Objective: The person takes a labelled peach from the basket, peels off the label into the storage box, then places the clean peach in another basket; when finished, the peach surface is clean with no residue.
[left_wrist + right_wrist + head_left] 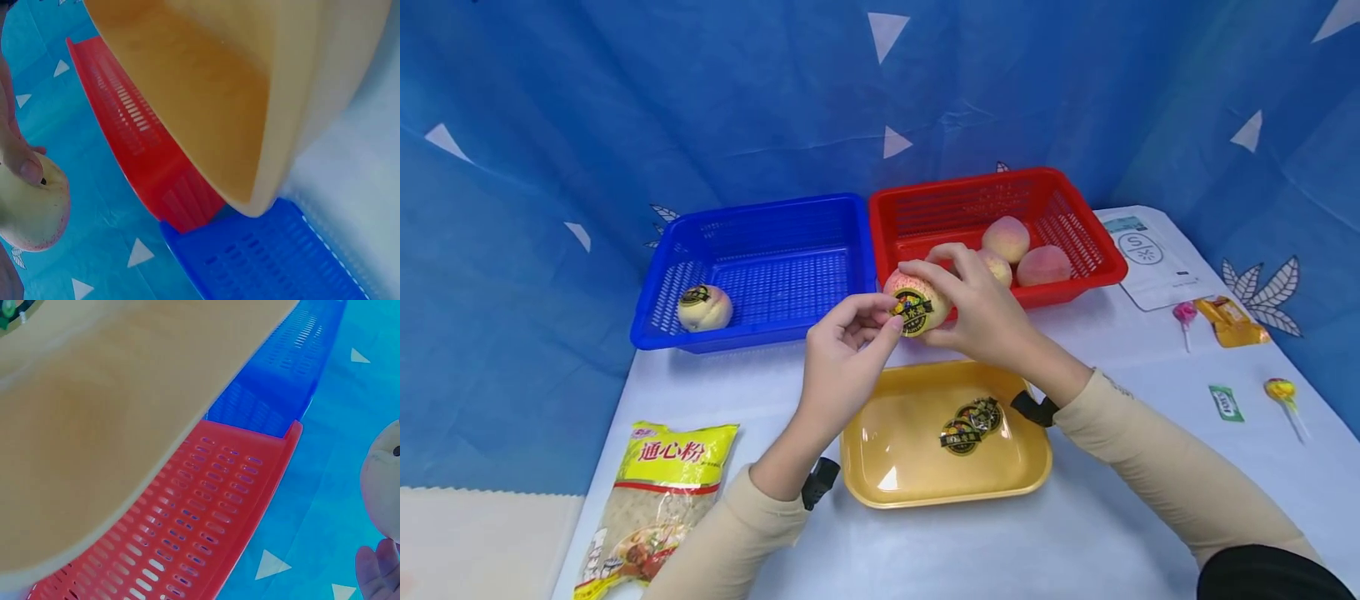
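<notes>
My right hand (981,304) grips a pink-and-cream peach (938,304), fingers over its top and thumb below. A round black-and-gold sticker (913,312) lies against the side of the peach that faces me. My left hand (850,350) pinches the sticker's left edge between thumb and forefinger, its other fingers curled. Below the hands, a yellow tray (887,496) holds two similar stickers (960,436), partly overlapping. In the left wrist view, a thumb touches the peach (37,215) near its dark stem spot; the right wrist view catches only part of the peach (381,487).
Behind stand a blue basket (752,337) with one stickered peach (705,308) and a red basket (1075,287) with several plain peaches (1006,239). A pasta bag (662,500) lies front left. Lollipops (1281,390), small wrapped sweets (1226,402) and a white pouch (1150,258) lie right.
</notes>
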### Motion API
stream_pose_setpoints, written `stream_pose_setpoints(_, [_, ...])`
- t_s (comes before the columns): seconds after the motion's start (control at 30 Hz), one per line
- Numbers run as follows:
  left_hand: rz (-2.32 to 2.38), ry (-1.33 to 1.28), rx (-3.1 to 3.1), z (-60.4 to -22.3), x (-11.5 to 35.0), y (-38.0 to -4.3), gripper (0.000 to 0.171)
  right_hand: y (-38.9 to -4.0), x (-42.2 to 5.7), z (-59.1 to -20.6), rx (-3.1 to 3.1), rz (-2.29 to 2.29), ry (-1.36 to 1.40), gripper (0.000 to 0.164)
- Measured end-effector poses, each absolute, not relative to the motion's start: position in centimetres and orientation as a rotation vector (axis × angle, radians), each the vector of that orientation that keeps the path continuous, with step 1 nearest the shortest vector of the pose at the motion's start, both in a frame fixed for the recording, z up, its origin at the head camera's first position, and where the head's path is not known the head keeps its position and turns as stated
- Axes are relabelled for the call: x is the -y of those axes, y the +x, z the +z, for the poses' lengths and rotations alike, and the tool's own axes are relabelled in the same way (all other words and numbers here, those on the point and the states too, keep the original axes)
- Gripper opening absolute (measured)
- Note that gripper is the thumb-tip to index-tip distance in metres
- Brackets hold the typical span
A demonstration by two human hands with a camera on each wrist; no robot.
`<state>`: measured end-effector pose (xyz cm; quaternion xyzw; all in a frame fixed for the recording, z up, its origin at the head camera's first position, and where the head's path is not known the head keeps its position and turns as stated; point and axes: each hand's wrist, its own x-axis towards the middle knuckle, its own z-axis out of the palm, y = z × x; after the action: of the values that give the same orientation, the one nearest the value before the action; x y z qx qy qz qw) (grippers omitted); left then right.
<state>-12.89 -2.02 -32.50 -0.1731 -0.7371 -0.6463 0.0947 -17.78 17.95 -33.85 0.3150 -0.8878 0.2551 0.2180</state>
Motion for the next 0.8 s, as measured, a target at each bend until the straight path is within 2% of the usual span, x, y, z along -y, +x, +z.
stream_pose_setpoints(0.37, [-2.011, -0.560, 2.247, -33.4, 1.4, -11.2, 0.016, -17.2, -19.8, -34.1, 2.471, 0.789, 0.763, 0.080])
stream_pose_setpoints(0.63, [-1.850, -0.704, 2.803, -38.1, 0.1, -9.7, 0.013, -17.5, -22.3, -34.2, 2.453, 0.937, 0.637, 0.078])
stream_pose_setpoints(0.8, [-1.756, -0.802, 2.927, -40.3, -1.0, -9.8, 0.010, -17.4, -23.0, -34.8, 2.467, 0.984, 0.613, 0.077])
